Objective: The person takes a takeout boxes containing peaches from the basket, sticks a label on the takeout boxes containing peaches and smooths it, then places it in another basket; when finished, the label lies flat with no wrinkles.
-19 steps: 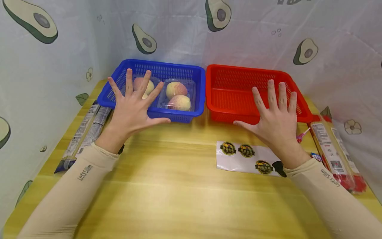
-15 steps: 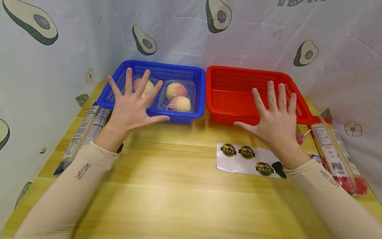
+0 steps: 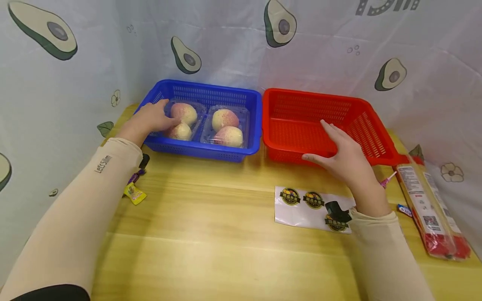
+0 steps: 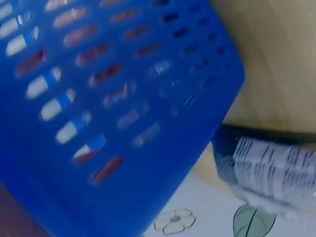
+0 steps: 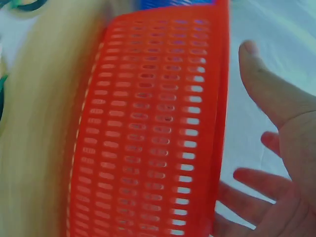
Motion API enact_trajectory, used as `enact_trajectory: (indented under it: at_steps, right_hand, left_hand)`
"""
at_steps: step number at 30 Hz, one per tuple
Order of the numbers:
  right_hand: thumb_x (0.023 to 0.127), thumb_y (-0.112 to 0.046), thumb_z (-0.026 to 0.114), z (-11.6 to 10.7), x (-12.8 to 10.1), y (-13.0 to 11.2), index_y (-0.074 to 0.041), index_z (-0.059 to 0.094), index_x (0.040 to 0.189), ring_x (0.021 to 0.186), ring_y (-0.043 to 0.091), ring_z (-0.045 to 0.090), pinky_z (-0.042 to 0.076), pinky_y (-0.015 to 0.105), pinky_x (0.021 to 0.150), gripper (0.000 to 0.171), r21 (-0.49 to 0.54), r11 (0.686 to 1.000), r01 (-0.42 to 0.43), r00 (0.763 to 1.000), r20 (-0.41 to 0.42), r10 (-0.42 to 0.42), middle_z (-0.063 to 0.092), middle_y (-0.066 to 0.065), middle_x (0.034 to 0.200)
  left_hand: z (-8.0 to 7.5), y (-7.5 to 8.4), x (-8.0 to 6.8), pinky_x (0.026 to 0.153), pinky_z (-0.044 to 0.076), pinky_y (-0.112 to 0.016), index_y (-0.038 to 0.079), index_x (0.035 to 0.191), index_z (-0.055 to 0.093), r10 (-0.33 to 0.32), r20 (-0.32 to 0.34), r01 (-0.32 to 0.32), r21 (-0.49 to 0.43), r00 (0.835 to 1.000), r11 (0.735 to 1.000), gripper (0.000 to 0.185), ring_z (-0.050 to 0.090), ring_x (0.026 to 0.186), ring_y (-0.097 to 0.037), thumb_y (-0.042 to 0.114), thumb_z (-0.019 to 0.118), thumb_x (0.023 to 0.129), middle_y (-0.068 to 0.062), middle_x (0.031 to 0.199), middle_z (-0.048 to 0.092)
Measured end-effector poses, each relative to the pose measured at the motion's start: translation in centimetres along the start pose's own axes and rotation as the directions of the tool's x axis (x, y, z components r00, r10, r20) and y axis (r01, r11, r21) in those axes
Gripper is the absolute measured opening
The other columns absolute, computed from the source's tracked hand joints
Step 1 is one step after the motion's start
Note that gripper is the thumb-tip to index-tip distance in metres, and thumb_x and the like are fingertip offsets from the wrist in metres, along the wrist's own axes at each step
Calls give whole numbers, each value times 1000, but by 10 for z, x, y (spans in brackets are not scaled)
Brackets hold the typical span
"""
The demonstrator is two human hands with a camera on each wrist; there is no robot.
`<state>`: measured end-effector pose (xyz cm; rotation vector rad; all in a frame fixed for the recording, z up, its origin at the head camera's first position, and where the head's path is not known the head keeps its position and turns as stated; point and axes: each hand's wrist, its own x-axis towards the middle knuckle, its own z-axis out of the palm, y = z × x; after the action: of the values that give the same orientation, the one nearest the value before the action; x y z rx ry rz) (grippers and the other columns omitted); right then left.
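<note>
At the left end of the blue basket (image 3: 203, 153), my left hand (image 3: 149, 118) reaches over the rim, its fingertips and thumb beside a clear plastic box of peaches (image 3: 197, 125). Its fingers are partly hidden behind the hand, and I cannot tell whether they touch the box. A second clear box of peaches (image 3: 244, 119) lies to the right in the same basket. In the head view, my right hand (image 3: 348, 161) overlaps the front of the red basket (image 3: 297, 129), thumb and fingers spread apart, holding nothing. The right wrist view shows this hand (image 5: 281, 168) beside the red basket's rim.
A sheet of round fruit stickers (image 3: 282, 213) lies before the red basket. A long red-ended packet (image 3: 433, 213), a lollipop (image 3: 388, 179) and a small blue wrapper (image 3: 404, 210) are at right. A yellow-wrapped sweet (image 3: 134, 193) lies at left; another printed packet (image 4: 276, 170) is near the blue basket.
My left hand has moved from hovering spread-fingered in front of the blue basket to its left end inside the rim. The right hand has turned sideways, its fingers drawn closer together.
</note>
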<state>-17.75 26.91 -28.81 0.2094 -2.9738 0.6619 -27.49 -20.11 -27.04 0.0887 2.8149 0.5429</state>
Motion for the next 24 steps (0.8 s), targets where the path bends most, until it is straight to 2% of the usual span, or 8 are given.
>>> enact_trajectory:
  at_steps: [5, 9, 11, 13, 15, 18, 21, 24]
  right_hand:
    - [82, -48, 82, 1, -6, 13, -28, 28, 160, 124, 44, 55, 44, 63, 98, 96, 107, 994, -12, 999, -41, 16, 44, 21, 152]
    - [87, -29, 82, 1, -5, 21, -18, 49, 152, 124, 44, 53, 41, 64, 101, 73, 84, 994, 66, 997, -35, -63, 56, 23, 139]
    - [89, -19, 80, 1, -7, 24, -13, 59, 143, 125, 44, 51, 39, 65, 102, 58, 71, 992, 105, 994, -22, -103, 58, 22, 137]
    - [90, -13, 77, 1, -8, 26, -10, 67, 133, 126, 43, 50, 38, 64, 103, 44, 75, 990, 119, 993, -7, -119, 60, 21, 134]
    - [92, -11, 75, 1, -9, 26, -9, 71, 127, 124, 42, 52, 40, 64, 101, 36, 74, 991, 113, 993, 11, -114, 63, 20, 130]
    - [93, -12, 73, 0, -9, 24, -9, 72, 126, 120, 41, 54, 42, 63, 99, 32, 73, 993, 94, 995, 25, -96, 64, 20, 127]
    - [94, -12, 73, -2, -8, 22, -9, 72, 127, 119, 41, 54, 43, 63, 98, 33, 70, 994, 79, 996, 28, -81, 65, 21, 126]
    - [94, -13, 72, -2, -8, 23, -9, 71, 127, 118, 41, 54, 44, 62, 97, 33, 73, 995, 70, 997, 36, -73, 64, 22, 126]
  left_hand:
    - [-7, 3, 6, 118, 9, -60, -4, 157, -8, -5, 165, 15, -59, 986, 998, 93, 5, 147, -50, 40, 51, 102, -31, 162, 1]
    - [-9, -1, 12, 119, 7, -58, -7, 153, -18, -49, 289, 92, -138, 956, 986, 102, -3, 148, -48, 48, 51, 101, -31, 161, -13]
    - [-8, -5, 12, 119, 9, -58, -11, 152, -17, -90, 320, 138, -130, 943, 982, 109, -1, 148, -50, 58, 50, 99, -33, 160, -13]
    - [-5, -9, 12, 118, 19, -56, -16, 153, -3, -128, 309, 166, -99, 942, 981, 116, 16, 145, -49, 69, 50, 93, -36, 159, 7]
    - [-1, -11, 11, 112, 31, -52, -18, 150, 15, -146, 265, 171, -75, 953, 982, 119, 32, 135, -45, 77, 51, 88, -34, 147, 29]
    - [4, -11, 10, 96, 39, -48, -15, 142, 34, -162, 147, 177, -91, 976, 980, 117, 42, 116, -39, 82, 56, 80, -25, 124, 40]
    - [8, -7, 8, 108, 34, -53, -13, 151, 20, -163, 53, 169, -155, 985, 973, 124, 36, 130, -43, 80, 62, 79, -31, 144, 34]
    - [10, -2, 7, 116, 22, -59, -6, 155, 0, -157, 9, 156, -217, 987, 964, 128, 23, 143, -47, 74, 66, 80, -32, 158, 17]
